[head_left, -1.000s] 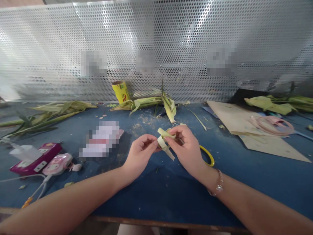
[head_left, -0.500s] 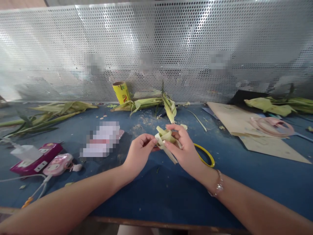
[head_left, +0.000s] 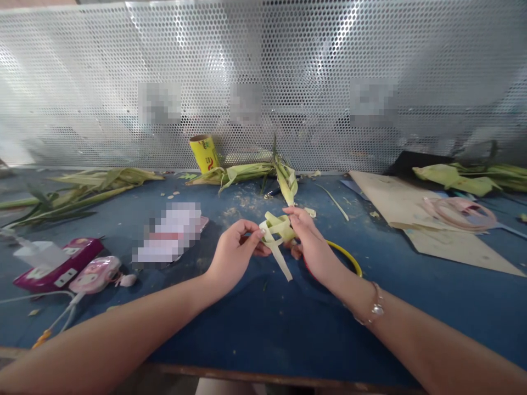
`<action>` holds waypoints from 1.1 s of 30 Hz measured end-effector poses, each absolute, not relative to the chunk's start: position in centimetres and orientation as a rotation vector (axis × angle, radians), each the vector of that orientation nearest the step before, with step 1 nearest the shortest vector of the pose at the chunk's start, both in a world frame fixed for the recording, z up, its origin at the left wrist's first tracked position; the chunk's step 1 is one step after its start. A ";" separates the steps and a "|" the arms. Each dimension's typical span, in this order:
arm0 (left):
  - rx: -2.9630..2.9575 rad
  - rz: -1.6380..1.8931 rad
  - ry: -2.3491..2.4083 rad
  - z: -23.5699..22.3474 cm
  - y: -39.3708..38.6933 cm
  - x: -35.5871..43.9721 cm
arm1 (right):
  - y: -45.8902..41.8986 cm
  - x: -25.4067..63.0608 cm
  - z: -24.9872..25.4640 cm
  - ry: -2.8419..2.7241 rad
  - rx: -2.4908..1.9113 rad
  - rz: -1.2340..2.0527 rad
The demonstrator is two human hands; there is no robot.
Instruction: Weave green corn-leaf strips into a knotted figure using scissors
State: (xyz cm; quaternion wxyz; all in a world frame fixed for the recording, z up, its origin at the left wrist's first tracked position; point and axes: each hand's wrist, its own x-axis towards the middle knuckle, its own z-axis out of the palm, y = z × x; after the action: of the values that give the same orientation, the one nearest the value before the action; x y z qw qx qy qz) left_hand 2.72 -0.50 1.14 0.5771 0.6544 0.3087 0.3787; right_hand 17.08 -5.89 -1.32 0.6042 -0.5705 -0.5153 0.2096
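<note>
My left hand (head_left: 235,248) pinches the left side of a pale green corn husk strip (head_left: 278,229) between thumb and fingers. The strip is bent into crossing loops, and one flat tail hangs down toward the table. At its right side my right hand (head_left: 316,248) is closed on the strip; some of its fingers are hidden behind the strip and the hand. Partly under the right wrist lies a yellow ring (head_left: 349,254) on the blue table (head_left: 263,329). Behind the hands rest more corn husks (head_left: 251,172).
A perforated metal screen (head_left: 263,60) backs the table. Near it stands a yellow tube (head_left: 203,154). On the left are husks (head_left: 102,184), a blurred-out phone (head_left: 173,236), a purple power strip (head_left: 80,253) and a pink case (head_left: 96,274). Brown paper (head_left: 405,200) and a coiled pink cable (head_left: 461,213) lie right.
My right hand has shifted slightly right, and its thumb has come off the front of the strip. The loops show more openly, with the tail hanging clearer. The left hand keeps its pinch.
</note>
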 end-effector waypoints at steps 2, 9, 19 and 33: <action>1.557 0.897 0.735 1.1 -0.4 2.7 | -6.0 17.2 -1.0 -1.187 -1.347 0.553; 1.673 0.924 0.740 0.4 0.4 2.7 | -5.6 18.6 -0.6 -1.238 -1.467 0.435; 1.906 0.831 0.710 0.9 -0.6 2.4 | -6.9 17.4 0.5 -1.507 -1.560 0.203; 1.854 0.835 0.724 0.8 -0.9 2.3 | -7.4 16.8 0.9 -1.530 -1.528 0.300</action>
State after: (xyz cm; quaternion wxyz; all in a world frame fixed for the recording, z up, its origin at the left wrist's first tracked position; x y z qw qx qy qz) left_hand 2.29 -0.92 0.81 0.4721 0.7571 0.2958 0.3411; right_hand 16.79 -7.43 0.85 0.4609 -0.6212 -0.6220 0.1218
